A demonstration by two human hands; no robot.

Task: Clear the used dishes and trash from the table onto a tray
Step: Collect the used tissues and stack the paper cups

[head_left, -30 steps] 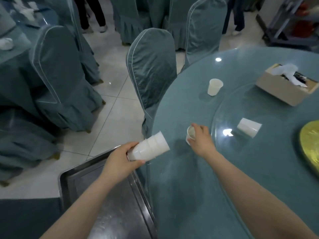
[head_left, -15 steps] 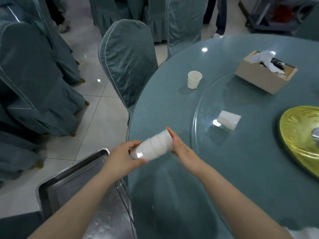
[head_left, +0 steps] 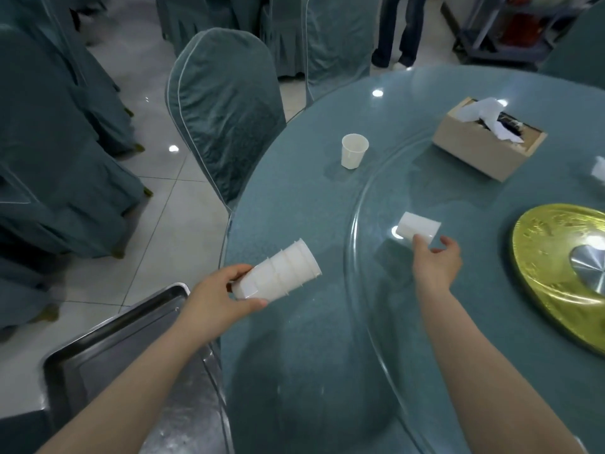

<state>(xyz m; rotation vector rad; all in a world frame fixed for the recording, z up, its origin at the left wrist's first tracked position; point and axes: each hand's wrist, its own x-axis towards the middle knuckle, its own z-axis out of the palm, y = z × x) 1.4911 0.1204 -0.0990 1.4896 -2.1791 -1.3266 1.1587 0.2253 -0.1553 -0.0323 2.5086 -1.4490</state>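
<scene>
One round table [head_left: 327, 371] with a blue-green cloth under glass fills the right side, and a glass turntable [head_left: 366, 290] sits on top of it. Covered chairs stand at its far edge, the nearest chair [head_left: 226, 126] pushed close to the rim. A metal tray [head_left: 108, 348] lies low at the left, just beside the table's edge. On the turntable a gold plate [head_left: 543, 270] lies at the right and a tissue box [head_left: 484, 149] at the far side. The left hand [head_left: 216, 296] grips a stack of white cups [head_left: 281, 273], held tilted on its side over the table's edge, mouth toward the table. The right hand [head_left: 437, 260] reaches onto the turntable; its fingers touch a single cup lying on its side [head_left: 419, 226], thumb spread apart, not yet curled round it. Another cup [head_left: 354, 155] stands upright on the cloth beyond the turntable's rim, well apart from both hands.
</scene>
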